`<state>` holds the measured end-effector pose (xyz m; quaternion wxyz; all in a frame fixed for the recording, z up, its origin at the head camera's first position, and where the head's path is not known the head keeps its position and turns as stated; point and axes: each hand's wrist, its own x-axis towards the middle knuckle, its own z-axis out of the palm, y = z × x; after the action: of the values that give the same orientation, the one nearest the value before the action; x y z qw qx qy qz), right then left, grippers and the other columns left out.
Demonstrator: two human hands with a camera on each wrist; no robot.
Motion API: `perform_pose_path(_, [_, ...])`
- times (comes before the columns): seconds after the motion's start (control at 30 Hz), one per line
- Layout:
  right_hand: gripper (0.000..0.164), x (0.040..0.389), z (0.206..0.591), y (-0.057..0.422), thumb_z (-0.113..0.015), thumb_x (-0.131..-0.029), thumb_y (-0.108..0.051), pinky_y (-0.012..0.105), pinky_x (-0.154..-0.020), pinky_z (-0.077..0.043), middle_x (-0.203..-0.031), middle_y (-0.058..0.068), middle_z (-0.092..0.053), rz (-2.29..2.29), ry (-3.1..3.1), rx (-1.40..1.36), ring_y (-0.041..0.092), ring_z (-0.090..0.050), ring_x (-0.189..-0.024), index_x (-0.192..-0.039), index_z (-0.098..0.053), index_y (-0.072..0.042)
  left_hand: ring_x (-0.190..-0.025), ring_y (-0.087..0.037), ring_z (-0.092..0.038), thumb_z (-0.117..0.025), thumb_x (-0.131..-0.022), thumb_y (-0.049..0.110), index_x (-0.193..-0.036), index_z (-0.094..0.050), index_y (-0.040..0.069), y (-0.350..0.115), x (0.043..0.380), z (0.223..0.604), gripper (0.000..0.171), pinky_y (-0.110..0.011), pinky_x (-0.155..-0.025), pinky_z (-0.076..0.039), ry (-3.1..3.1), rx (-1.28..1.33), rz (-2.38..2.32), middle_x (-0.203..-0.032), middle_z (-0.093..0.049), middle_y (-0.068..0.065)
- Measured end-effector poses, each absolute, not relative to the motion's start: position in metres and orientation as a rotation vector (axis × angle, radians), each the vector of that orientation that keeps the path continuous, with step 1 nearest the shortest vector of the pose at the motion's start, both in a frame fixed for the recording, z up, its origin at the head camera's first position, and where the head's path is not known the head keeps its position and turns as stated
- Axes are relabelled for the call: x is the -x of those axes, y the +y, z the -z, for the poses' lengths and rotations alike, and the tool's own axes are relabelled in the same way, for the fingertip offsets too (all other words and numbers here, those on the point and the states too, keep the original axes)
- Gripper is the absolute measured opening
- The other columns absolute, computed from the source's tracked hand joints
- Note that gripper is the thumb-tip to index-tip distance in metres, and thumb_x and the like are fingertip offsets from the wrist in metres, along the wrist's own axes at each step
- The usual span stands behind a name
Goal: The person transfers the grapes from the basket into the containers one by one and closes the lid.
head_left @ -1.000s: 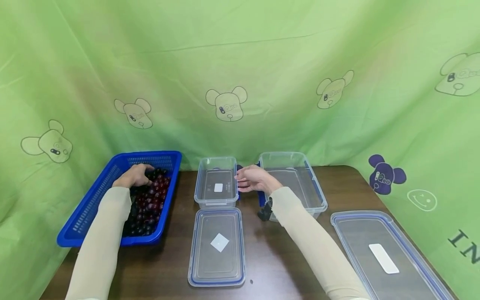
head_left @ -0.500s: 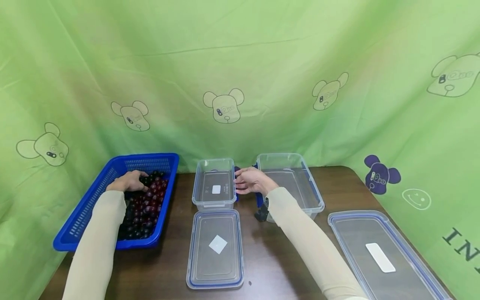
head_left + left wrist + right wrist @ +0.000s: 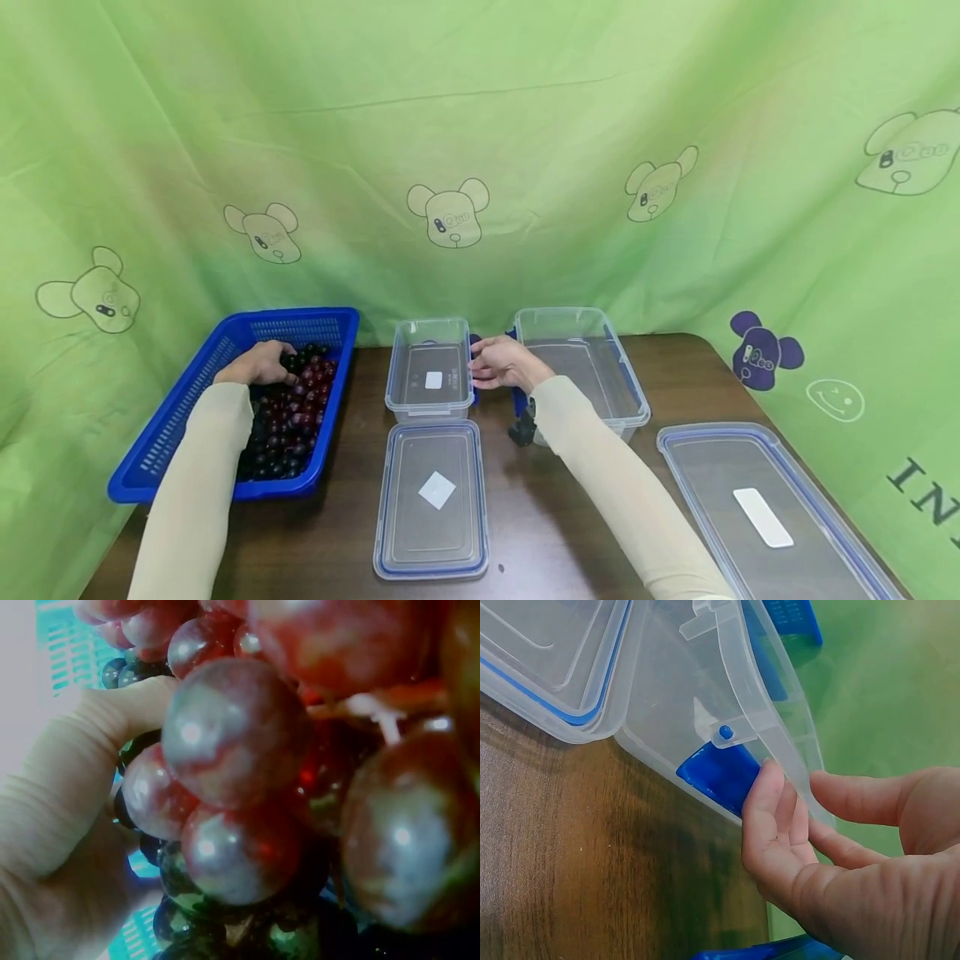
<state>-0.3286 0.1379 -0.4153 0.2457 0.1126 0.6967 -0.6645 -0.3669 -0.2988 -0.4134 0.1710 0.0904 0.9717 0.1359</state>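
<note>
My left hand (image 3: 258,363) reaches into a blue plastic basket (image 3: 161,442) at the left and grips dark grapes (image 3: 296,360). In the left wrist view its thumb (image 3: 124,712) curls in behind red grapes (image 3: 232,735), which hide the fingertips. A small clear food container (image 3: 431,408) stands at the middle back. My right hand (image 3: 508,363) pinches its right rim, thumb on top and fingers down the outside by a blue side clip (image 3: 724,776). No food shows inside this container.
A larger clear container (image 3: 581,367) stands right of my right hand. The small lid (image 3: 431,542) lies before the small container, and a large lid (image 3: 742,458) lies at the front right. A green printed curtain (image 3: 525,275) hangs behind the wooden table (image 3: 562,533).
The head view has shifted slightly. My left hand has drawn a little nearer and left within the basket, then stays among the grapes. My right hand keeps its place on the small container's rim.
</note>
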Motion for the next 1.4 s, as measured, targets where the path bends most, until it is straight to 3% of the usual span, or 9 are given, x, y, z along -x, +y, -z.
perform_pose_path(0.13, [0.058, 0.328, 0.416, 0.137, -0.053, -0.097, 0.014, 0.029, -0.078, -0.06, -0.105, 0.013, -0.058, 1.807, 1.908, -0.301, 0.02, -0.061, -0.088, -0.152, -0.044, -0.001, -0.124, -0.048, -0.059, -0.075, -0.095, 0.019, -0.146, -0.049, -0.013, -0.299, 0.367, 0.414, 0.065, -0.057, -0.098, -0.055, 2.75, -0.27, -0.405, -0.149, -0.048, -0.041])
perform_pose_path(0.33, [0.055, 0.328, 0.42, 0.138, -0.055, -0.097, 0.014, 0.029, -0.076, -0.06, -0.1, 0.011, -0.058, 1.801, 1.924, -0.293, 0.018, -0.062, -0.081, -0.149, -0.046, 0.0, -0.107, -0.035, -0.064, -0.076, -0.095, 0.021, -0.142, -0.052, -0.013, -0.301, 0.364, 0.416, 0.063, -0.053, -0.092, -0.057, 2.767, -0.269, -0.43, -0.144, -0.055, -0.038])
perform_pose_path(0.63, [0.053, 0.329, 0.42, 0.137, -0.056, -0.097, 0.013, 0.028, -0.075, -0.061, -0.1, 0.011, -0.059, 1.776, 1.956, -0.279, 0.018, -0.062, -0.081, -0.148, -0.047, 0.001, -0.122, -0.048, -0.061, -0.076, -0.097, 0.031, -0.146, -0.05, -0.011, -0.309, 0.359, 0.412, 0.069, -0.06, -0.097, -0.054, 2.832, -0.273, -0.516, -0.148, -0.049, -0.041])
perform_pose_path(0.9, [0.053, 0.328, 0.414, 0.14, -0.057, -0.097, 0.012, 0.031, -0.082, -0.062, -0.102, 0.011, -0.059, 1.762, 1.991, -0.281, 0.02, -0.063, -0.086, -0.148, -0.048, 0.001, -0.121, -0.049, -0.062, -0.074, -0.098, 0.032, -0.152, -0.042, -0.014, -0.302, 0.362, 0.392, 0.077, -0.059, -0.097, -0.054, 2.879, -0.272, -0.57, -0.154, -0.044, -0.041])
perform_pose_path(1.23, [0.051, 0.329, 0.421, 0.138, -0.058, -0.097, 0.012, 0.028, -0.077, -0.062, -0.102, 0.011, -0.061, 1.765, 1.979, -0.273, 0.019, -0.064, -0.084, -0.146, -0.049, 0.001, -0.14, -0.056, -0.047, -0.073, -0.098, 0.042, -0.157, -0.039, -0.007, -0.291, 0.35, 0.371, 0.084, -0.068, -0.112, -0.044, 2.894, -0.327, -0.651, -0.157, -0.043, -0.037])
perform_pose_path(1.4, [0.05, 0.329, 0.418, 0.138, -0.058, -0.096, 0.012, 0.032, -0.083, -0.062, -0.101, 0.011, -0.061, 1.768, 1.998, -0.278, 0.02, -0.064, -0.084, -0.145, -0.049, 0.002, -0.144, -0.055, -0.043, -0.074, -0.097, 0.047, -0.16, -0.032, -0.007, -0.282, 0.345, 0.36, 0.092, -0.068, -0.114, -0.042, 2.886, -0.325, -0.762, -0.158, -0.041, -0.038])
